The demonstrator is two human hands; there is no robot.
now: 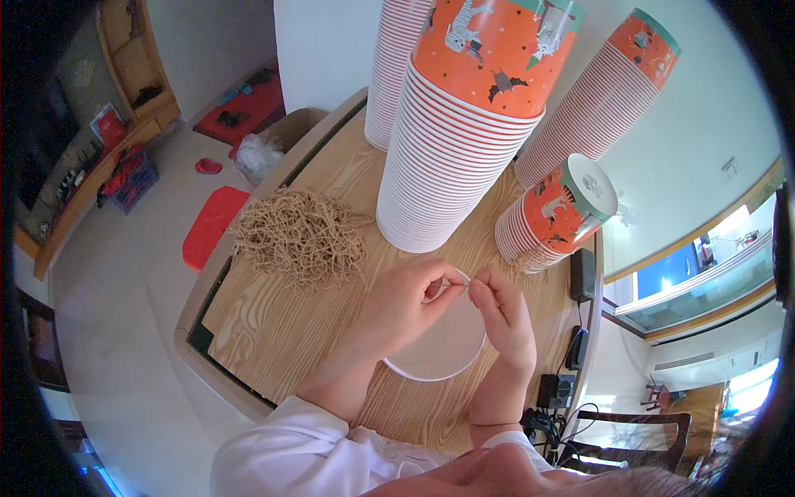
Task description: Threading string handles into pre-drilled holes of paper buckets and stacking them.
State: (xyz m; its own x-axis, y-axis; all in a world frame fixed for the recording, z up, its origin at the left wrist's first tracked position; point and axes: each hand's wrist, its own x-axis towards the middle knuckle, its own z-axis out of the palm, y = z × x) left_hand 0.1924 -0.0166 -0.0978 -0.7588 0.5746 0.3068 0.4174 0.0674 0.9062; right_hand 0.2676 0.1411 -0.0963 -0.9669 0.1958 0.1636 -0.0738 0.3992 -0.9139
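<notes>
A white paper bucket (437,352) stands on the wooden table in front of me, its pale inside showing. Over its far rim my left hand (406,302) and my right hand (505,319) meet, thumbs and forefingers pinched together. What lies between the fingertips is too small to make out, and the hands cover part of the rim. Left of them is a loose heap of tan paper string (298,240). Beyond my hands rises a tall nested stack of orange, green and white paper buckets (451,166) with printed figures.
A shorter bucket stack (551,215) lies tilted at the right, with a tall leaning stack (592,103) behind it. Black adapters (582,275) and cables line the table's right edge. A red stool (214,228) and a carton (290,128) are on the left.
</notes>
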